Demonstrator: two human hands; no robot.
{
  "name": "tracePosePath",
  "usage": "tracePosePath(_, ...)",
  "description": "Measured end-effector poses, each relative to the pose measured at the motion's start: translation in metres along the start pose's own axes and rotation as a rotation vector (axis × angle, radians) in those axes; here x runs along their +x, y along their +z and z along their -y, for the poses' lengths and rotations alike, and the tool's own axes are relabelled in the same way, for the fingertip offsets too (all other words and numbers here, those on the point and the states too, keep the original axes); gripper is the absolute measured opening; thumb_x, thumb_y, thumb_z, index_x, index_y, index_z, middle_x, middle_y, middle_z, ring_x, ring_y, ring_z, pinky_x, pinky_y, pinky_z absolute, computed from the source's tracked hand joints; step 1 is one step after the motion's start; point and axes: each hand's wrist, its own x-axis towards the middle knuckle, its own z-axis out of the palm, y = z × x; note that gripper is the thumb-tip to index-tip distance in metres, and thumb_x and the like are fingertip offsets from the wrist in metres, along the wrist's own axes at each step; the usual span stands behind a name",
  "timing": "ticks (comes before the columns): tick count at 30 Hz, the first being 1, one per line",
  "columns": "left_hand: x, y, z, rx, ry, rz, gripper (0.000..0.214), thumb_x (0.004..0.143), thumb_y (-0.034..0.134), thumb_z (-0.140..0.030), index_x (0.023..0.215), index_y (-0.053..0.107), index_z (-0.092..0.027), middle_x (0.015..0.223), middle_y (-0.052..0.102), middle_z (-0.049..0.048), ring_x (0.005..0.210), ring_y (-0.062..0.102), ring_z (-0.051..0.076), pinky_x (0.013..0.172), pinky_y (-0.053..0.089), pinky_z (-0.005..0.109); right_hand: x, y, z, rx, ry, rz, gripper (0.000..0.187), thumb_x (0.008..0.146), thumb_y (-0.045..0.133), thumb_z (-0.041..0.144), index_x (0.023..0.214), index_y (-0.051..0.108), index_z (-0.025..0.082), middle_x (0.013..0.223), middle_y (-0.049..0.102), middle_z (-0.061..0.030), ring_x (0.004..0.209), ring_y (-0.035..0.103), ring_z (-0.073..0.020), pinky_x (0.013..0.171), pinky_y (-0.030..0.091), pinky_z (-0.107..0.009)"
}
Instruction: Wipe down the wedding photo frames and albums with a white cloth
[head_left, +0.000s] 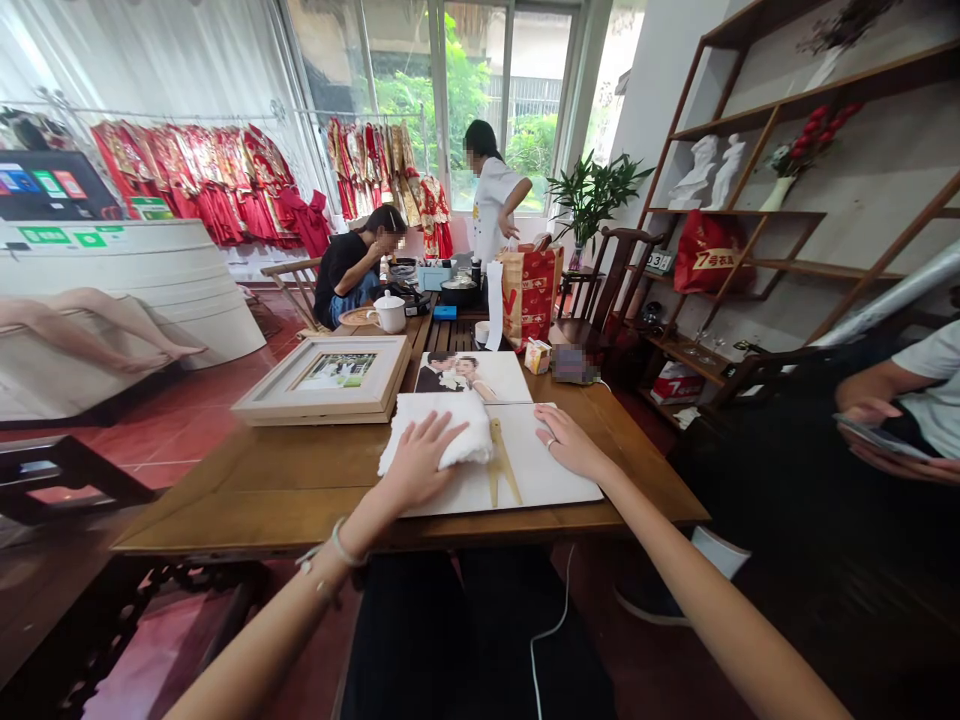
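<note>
My left hand (424, 450) lies with fingers spread on a folded white cloth (471, 412). The cloth rests on the left part of a white page or board (555, 490) at the table's near edge. On the right side of that board, my right hand (574, 440), wearing a ring, lies with its fingers stretched out near the edge. Between my hands is a gold, two-legged shape (504, 465); whether it is printed or a loose object I cannot tell. Just beyond, touching the board, is a wedding photo panel (499, 380).
Framed pictures (315, 375) lie stacked at the left of the wooden table (247, 490). Farther back stand a white lidded cup (390, 312), a red paper bag (531, 295) and a small box (537, 356). Two people are at the far end; another sits at right, holding a phone (885, 437).
</note>
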Motion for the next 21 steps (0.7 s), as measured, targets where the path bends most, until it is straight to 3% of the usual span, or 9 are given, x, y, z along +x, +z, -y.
tracePosePath(4,0.042,0.004,0.014,-0.009,-0.148,0.013,0.05,0.089,0.041,-0.041,0.137,0.041,-0.024,0.151,0.02,0.0153,0.137,0.008,0.041,0.104,0.018,0.06,0.0,0.0,-0.001,0.022,0.003,-0.003,0.037,0.088,0.039,0.031,0.119,0.054,0.017,0.132,0.05,-0.0133,0.128,0.04,-0.0257,0.109,0.028,-0.05)
tracePosePath(7,0.043,0.004,0.013,-0.005,-0.137,0.011,0.049,0.089,0.042,-0.04,0.135,0.043,-0.024,0.15,0.022,0.016,0.136,0.01,0.042,0.103,0.02,0.06,0.0,0.0,0.0,0.03,0.026,-0.013,0.037,0.088,0.04,0.03,0.119,0.054,0.017,0.132,0.05,-0.013,0.128,0.04,-0.025,0.109,0.029,-0.048)
tracePosePath(12,-0.007,0.001,-0.006,0.018,-0.022,0.001,0.052,0.085,0.049,-0.029,0.136,0.04,-0.03,0.15,0.023,0.0127,0.137,0.013,0.039,0.104,0.022,0.058,0.0,0.0,0.003,0.041,0.055,-0.018,0.038,0.087,0.04,0.03,0.121,0.053,0.018,0.133,0.049,-0.0122,0.129,0.039,-0.0244,0.11,0.027,-0.048)
tracePosePath(16,-0.055,0.002,-0.033,0.02,0.0,-0.085,0.064,0.078,0.059,-0.028,0.138,0.037,-0.034,0.151,0.021,0.01,0.137,0.011,0.039,0.105,0.022,0.058,0.0,0.001,0.004,0.044,0.059,-0.024,0.038,0.087,0.041,0.03,0.12,0.054,0.017,0.133,0.049,-0.0133,0.128,0.04,-0.0251,0.11,0.027,-0.048)
tracePosePath(18,-0.066,0.004,-0.042,0.019,-0.005,-0.128,0.063,0.078,0.059,-0.032,0.137,0.037,-0.034,0.151,0.021,0.0102,0.137,0.012,0.038,0.105,0.022,0.059,0.0,0.001,0.003,0.046,0.05,-0.035,0.038,0.086,0.041,0.03,0.119,0.055,0.018,0.133,0.05,-0.0126,0.127,0.041,-0.0249,0.109,0.028,-0.048)
tracePosePath(21,-0.059,0.007,-0.044,0.019,-0.016,-0.147,0.058,0.081,0.057,-0.034,0.136,0.04,-0.032,0.15,0.024,0.0112,0.137,0.015,0.036,0.106,0.021,0.057,0.0,0.003,0.002,0.04,0.038,-0.047,0.037,0.086,0.041,0.03,0.118,0.055,0.018,0.131,0.051,-0.0122,0.126,0.042,-0.0248,0.109,0.029,-0.049)
